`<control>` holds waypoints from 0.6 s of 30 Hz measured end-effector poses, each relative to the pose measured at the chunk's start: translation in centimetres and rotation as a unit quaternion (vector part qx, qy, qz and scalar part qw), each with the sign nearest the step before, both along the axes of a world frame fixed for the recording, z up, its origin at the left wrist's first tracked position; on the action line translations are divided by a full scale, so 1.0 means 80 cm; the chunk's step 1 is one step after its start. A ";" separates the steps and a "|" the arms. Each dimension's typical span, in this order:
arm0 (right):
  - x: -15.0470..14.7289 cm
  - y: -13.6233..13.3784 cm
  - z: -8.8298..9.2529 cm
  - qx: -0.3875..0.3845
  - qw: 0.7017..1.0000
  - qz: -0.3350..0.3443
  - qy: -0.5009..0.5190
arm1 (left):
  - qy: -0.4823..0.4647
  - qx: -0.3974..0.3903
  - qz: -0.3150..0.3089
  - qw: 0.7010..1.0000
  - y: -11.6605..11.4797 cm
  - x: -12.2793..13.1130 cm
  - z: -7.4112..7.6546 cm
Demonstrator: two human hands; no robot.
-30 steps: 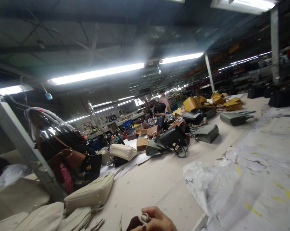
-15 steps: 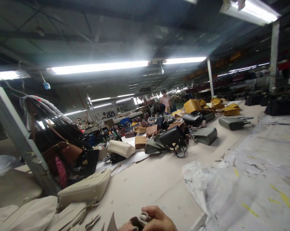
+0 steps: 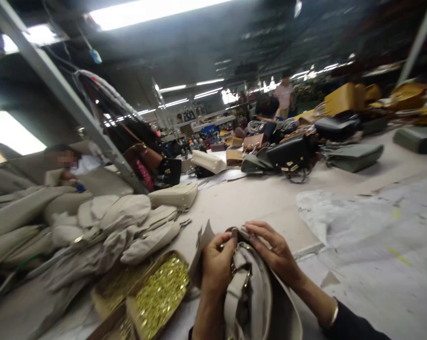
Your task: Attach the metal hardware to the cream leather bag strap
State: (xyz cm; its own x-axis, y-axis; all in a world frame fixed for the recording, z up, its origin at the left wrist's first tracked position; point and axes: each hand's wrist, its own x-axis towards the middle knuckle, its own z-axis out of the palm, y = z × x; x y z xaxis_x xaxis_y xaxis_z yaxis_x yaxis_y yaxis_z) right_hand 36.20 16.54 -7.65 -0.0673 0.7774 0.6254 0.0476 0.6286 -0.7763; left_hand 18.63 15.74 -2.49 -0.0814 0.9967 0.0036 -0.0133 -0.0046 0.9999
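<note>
A light grey-beige handbag (image 3: pixel 255 293) stands at the bottom middle of the view, its strap and gold-coloured rings facing me. My left hand (image 3: pixel 218 259) is closed on its top edge, thumb pressed against the fingers. On the other side, my right hand (image 3: pixel 273 248) grips the same edge with fingertips close to the left thumb. What lies between the fingertips is too small to make out. To the left of the bag, an open box of small gold-coloured metal pieces (image 3: pixel 160 295) sits on the table, beside boxes of similar bits.
Beige bags and bag parts (image 3: pixel 103 212) are heaped at the left. Finished-looking black bags (image 3: pixel 291 156), grey bags and yellow bags lie farther along the table (image 3: pixel 248 198). White plastic sheeting (image 3: pixel 326 212) covers the right side. A metal post (image 3: pixel 71 94) slants at left. Other people are in the background.
My view has tipped down and turned left. Both hands, the handbag and the boxes of gold pieces now show more fully; the hands stay on the bag.
</note>
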 end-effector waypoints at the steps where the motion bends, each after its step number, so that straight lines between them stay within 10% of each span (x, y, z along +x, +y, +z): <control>1: 0.003 -0.001 -0.002 0.002 1.000 0.003 -0.013 | 0.000 0.007 0.005 1.000 -0.003 0.002 -0.001; 14: 0.001 -0.026 -0.010 -0.102 0.992 -0.050 -0.055 | -0.085 0.017 0.016 0.996 -0.009 0.020 -0.031; 18: 0.000 -0.040 0.022 -0.044 0.979 -0.129 -0.149 | -0.077 0.013 0.033 0.996 -0.005 0.021 -0.030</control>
State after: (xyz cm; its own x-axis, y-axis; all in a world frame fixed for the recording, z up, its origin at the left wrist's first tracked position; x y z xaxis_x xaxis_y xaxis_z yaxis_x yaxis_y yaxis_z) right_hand 36.20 13.31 -5.90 -0.0305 0.8427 0.5375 0.4282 0.4969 -0.7548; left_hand 20.30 15.33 -4.87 -0.1480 0.9889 0.0117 -0.1659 -0.0365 0.9855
